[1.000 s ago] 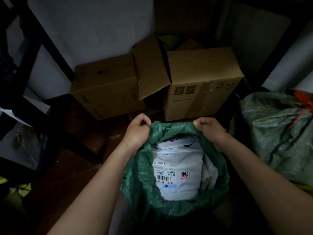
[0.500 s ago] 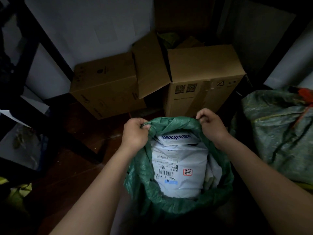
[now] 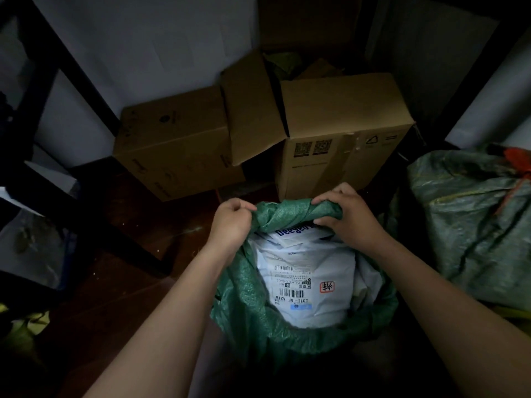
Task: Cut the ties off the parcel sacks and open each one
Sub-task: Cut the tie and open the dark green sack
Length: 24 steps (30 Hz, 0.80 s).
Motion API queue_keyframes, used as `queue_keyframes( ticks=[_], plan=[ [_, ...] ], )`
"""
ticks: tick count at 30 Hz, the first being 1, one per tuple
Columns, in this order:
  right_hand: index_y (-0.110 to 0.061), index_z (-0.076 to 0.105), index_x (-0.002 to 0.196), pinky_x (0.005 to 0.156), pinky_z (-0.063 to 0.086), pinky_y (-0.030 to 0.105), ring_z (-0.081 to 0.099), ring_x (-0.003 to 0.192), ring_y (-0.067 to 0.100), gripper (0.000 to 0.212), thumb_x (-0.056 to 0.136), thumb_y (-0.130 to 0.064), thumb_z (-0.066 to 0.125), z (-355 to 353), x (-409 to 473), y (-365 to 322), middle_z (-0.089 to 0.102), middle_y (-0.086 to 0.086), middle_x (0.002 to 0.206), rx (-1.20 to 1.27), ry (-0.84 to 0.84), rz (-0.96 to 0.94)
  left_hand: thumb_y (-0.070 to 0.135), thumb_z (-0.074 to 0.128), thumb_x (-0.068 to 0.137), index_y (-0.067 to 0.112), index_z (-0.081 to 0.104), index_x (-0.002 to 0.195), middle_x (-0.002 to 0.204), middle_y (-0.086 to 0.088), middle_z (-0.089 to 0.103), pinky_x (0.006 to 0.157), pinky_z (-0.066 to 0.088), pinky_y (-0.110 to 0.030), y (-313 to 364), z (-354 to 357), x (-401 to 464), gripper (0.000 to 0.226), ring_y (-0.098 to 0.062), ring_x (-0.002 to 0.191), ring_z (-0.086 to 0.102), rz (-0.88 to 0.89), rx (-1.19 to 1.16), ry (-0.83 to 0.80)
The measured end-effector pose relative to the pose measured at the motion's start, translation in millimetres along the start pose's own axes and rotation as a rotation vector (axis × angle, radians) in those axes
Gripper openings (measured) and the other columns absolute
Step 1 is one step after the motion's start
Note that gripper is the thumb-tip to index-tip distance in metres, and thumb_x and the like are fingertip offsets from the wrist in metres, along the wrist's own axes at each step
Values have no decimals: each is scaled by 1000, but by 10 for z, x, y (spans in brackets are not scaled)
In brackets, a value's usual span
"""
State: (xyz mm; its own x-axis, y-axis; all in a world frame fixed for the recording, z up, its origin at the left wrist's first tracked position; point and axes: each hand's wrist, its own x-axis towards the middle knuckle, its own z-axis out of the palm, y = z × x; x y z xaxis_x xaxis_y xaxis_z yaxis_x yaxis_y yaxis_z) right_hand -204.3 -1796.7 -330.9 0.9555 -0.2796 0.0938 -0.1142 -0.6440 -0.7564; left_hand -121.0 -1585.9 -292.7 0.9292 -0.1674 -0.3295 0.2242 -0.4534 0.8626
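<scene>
Both my hands grip the rolled far rim of the open green sack [image 3: 253,320]: my left hand [image 3: 230,222] pinches the rim at its left end, fingers curled under, while my right hand [image 3: 349,216] clenches a bunched fold of the weave, thumb tucked beneath. The sack stands on the dark floor between my forearms, mouth wide, showing a white mailer [image 3: 304,285] with barcodes and a red stamp; a second package [image 3: 296,229] behind it reads only partly, its lettering covered by my right hand. The room is dim. Two cardboard boxes [image 3: 339,133] sit against the wall beyond. At right, another green sack [image 3: 471,225] lies cut off by the frame, something orange [image 3: 517,160] at its top too blurred to identify.
</scene>
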Motion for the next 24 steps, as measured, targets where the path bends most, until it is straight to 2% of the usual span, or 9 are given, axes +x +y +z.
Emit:
queue_keyframes(
  ticks=[2, 4, 7, 10, 12, 14, 16, 20, 24],
  plan=[
    [-5, 72, 98, 82, 40, 12, 53, 92, 20, 28, 73, 2, 80, -17, 13, 22, 52, 12, 99, 27, 22, -39, 20, 66, 85, 17, 66, 89, 92, 3, 63, 68, 42, -24, 21, -6, -17, 6, -13, 91, 59, 14, 32, -90],
    [-3, 74, 95, 83, 43, 13, 57, 92, 20, 21, 75, 0, 78, -36, 17, 60, 59, 10, 97, 34, 20, -55, 27, 83, 72, 17, 64, 102, 108, 5, 58, 83, 39, -23, -20, -10, -10, 37, -12, 104, 54, 23, 173, -185],
    [-7, 75, 90, 80, 50, 31, 64, 85, 22, 8, 82, -8, 75, -39, 12, 95, 69, 9, 89, -4, -9, -23, 19, 82, 74, 19, 63, 107, 129, -3, 52, 92, 34, -25, -59, -23, -9, 38, -19, 124, 45, 105, 337, -151],
    [-17, 72, 82, 70, 49, 27, 64, 76, 16, 8, 89, -15, 69, -16, 14, 110, 70, 2, 79, 93, -32, 64, 19, 74, 83, 17, 65, 95, 122, -9, 56, 95, 42, -30, -73, -31, 11, 15, -22, 116, 52, 199, 330, -84],
    [-17, 71, 81, 69, 48, 22, 62, 75, 13, 14, 93, -19, 64, 1, 30, 102, 71, 3, 79, 152, -55, 131, 18, 70, 87, 13, 65, 86, 106, -7, 55, 84, 42, -25, -71, -37, 24, 7, -17, 100, 53, 239, 333, -31],
    [-7, 73, 86, 75, 51, 29, 65, 78, 16, 23, 96, -23, 59, 30, 33, 77, 73, 14, 87, 267, -84, 213, 17, 65, 90, 5, 66, 82, 87, -5, 59, 67, 41, -22, -66, -59, 39, 15, -15, 82, 55, 164, 211, -35],
    [-6, 74, 88, 79, 53, 31, 69, 79, 16, 28, 98, -26, 56, 38, 23, 31, 75, 14, 89, 447, -126, 320, 18, 61, 94, -1, 64, 80, 77, -9, 56, 65, 40, -24, -76, -87, 64, 24, -17, 73, 52, 69, 99, -74],
    [-14, 68, 90, 86, 46, 24, 64, 95, 10, 16, 98, -21, 56, 61, 34, 0, 71, -2, 100, 504, -201, 404, 14, 56, 95, 13, 59, 84, 92, -6, 58, 80, 42, -27, -119, -89, 88, 12, -18, 88, 52, -32, 52, -103],
    [-22, 54, 81, 78, 36, 18, 48, 96, 6, 24, 96, -3, 51, 98, 13, 32, 55, -11, 98, 363, -196, 293, 0, 48, 96, 20, 58, 79, 89, 1, 59, 49, 43, -9, -147, -44, 53, 28, -9, 72, 52, -26, 17, -162]
  ],
)
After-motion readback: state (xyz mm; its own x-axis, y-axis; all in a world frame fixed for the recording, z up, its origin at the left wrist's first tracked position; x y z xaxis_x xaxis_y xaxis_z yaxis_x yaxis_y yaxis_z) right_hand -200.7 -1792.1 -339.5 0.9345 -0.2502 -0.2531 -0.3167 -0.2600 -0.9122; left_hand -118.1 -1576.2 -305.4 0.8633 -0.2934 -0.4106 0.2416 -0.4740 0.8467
